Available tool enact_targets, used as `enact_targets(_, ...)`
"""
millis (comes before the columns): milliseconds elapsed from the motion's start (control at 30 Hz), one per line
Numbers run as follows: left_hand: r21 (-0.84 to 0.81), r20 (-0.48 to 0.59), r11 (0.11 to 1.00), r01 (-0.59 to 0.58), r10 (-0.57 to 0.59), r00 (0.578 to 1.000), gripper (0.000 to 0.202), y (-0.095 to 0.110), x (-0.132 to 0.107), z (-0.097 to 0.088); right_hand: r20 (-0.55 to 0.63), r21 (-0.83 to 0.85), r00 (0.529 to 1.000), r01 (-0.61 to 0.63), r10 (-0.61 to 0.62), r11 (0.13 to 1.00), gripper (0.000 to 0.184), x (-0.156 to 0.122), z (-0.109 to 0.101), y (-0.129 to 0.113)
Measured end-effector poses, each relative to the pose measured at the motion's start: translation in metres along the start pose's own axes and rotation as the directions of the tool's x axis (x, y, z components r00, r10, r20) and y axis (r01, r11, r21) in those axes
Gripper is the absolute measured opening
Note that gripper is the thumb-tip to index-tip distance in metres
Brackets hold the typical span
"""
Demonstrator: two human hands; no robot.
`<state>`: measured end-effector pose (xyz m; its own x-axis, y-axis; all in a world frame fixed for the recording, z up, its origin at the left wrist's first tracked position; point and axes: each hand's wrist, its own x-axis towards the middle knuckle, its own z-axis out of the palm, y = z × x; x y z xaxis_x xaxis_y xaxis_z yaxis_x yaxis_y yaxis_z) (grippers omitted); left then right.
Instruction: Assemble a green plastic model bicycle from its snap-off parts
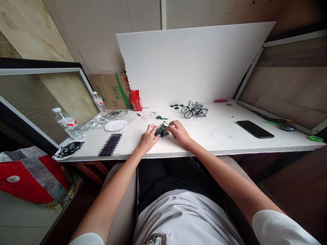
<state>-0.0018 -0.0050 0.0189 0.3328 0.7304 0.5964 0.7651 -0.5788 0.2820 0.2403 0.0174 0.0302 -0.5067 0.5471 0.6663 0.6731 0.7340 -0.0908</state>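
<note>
Between my two hands, near the front of the table, is a small tangle of dark green plastic model bicycle parts (162, 130). My left hand (148, 139) is curled at its left side, thumb and fingertips closed on it. From the right, my right hand (178, 132) pinches at the upper part with bent fingers. Which single piece each hand grips is too small to make out. Just behind lies a green piece (161, 117). Finished-looking model bicycles (195, 110) stand farther back to the right, with small dark green pieces (176, 106) beside them.
Left on the white table are a white paper plate (116, 125), a pixelated dark object (110, 145), part frames (112, 115), a plate of black parts (69, 149) and water bottles (67, 123). A black phone (255, 129) lies right. A white board (196, 64) leans behind.
</note>
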Motion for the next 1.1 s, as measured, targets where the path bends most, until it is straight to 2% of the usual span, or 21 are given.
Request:
enact_targets(167,0.092,-0.04,0.99,-0.105,0.109,0.993,0.031,-0.003,-0.002,0.004,0.027,-0.028,0.998,0.062,-0.062,0.998,0.042,-0.001,-0.001,-0.001)
enact_targets(267,0.094,-0.046,0.985,-0.147,0.152,0.987,0.029,-0.004,-0.004,0.005,0.016,-0.029,0.996,0.093,-0.092,0.995,0.043,-0.002,0.001,0.0)
enact_targets(533,0.088,-0.026,0.983,-0.162,0.164,0.986,0.031,-0.004,-0.005,0.004,0.038,0.052,0.983,0.177,-0.18,0.983,0.035,-0.005,0.0,-0.012)
enact_targets(600,0.05,-0.053,0.989,-0.136,0.139,0.989,0.028,-0.004,-0.005,0.004,-0.006,0.069,0.99,0.141,-0.141,0.988,0.032,-0.004,0.0,-0.015)
enact_targets(700,-0.03,-0.102,0.997,-0.071,0.068,0.992,0.023,-0.005,-0.003,0.004,-0.104,0.101,0.995,0.015,-0.004,0.995,0.033,-0.002,0.002,-0.011)
enact_targets(767,-0.061,-0.125,0.998,-0.031,0.023,0.992,0.021,-0.006,-0.003,0.005,-0.124,0.116,0.988,-0.075,0.089,0.99,0.032,-0.001,0.005,-0.007)
enact_targets(833,-0.067,-0.143,0.998,-0.006,-0.003,0.99,0.019,-0.008,-0.002,0.006,-0.082,0.111,0.984,-0.146,0.156,0.983,0.034,-0.001,0.008,-0.004)
enact_targets(900,-0.053,-0.163,0.998,0.021,-0.03,0.986,0.018,-0.01,-0.002,0.007,-0.001,0.101,0.986,-0.168,0.169,0.981,0.035,-0.002,0.01,-0.003)
enact_targets(1033,-0.012,-0.211,0.995,0.098,-0.098,0.973,0.015,-0.012,-0.002,0.008,0.134,0.122,0.99,-0.052,0.035,0.991,0.035,-0.004,0.008,-0.006)
enact_targets(1100,-0.01,-0.226,0.995,0.1,-0.1,0.969,0.013,-0.012,-0.002,0.008,0.181,0.132,0.983,0.009,-0.033,0.991,0.032,-0.004,0.006,-0.008)
